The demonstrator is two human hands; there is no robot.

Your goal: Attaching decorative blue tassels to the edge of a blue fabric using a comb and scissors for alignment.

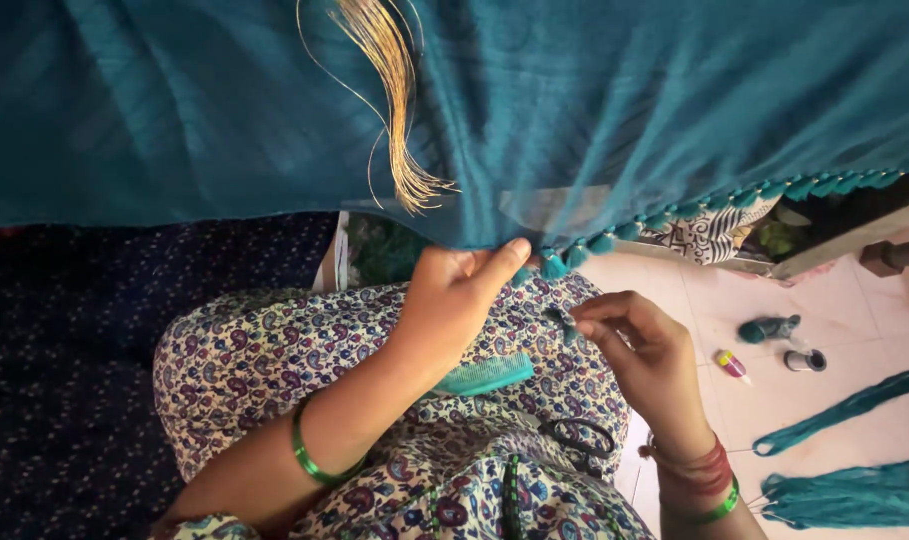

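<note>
Pale floor tiles (854, 330) lie to our right, with teal yarn skeins (854, 495) on them; a broad teal cloth (594, 110) hangs across the top, gold threads (394, 90) trailing over it; our left hand (454, 300) pinches its tasselled hem; a teal comb (486, 375) and scissors (579, 440) rest on our patterned lap; our right hand (644, 345) holds a small teal tassel (562, 320) in closed fingertips.

Hanging teal cloth (594, 110), tasselled hem (574, 255)
</note>
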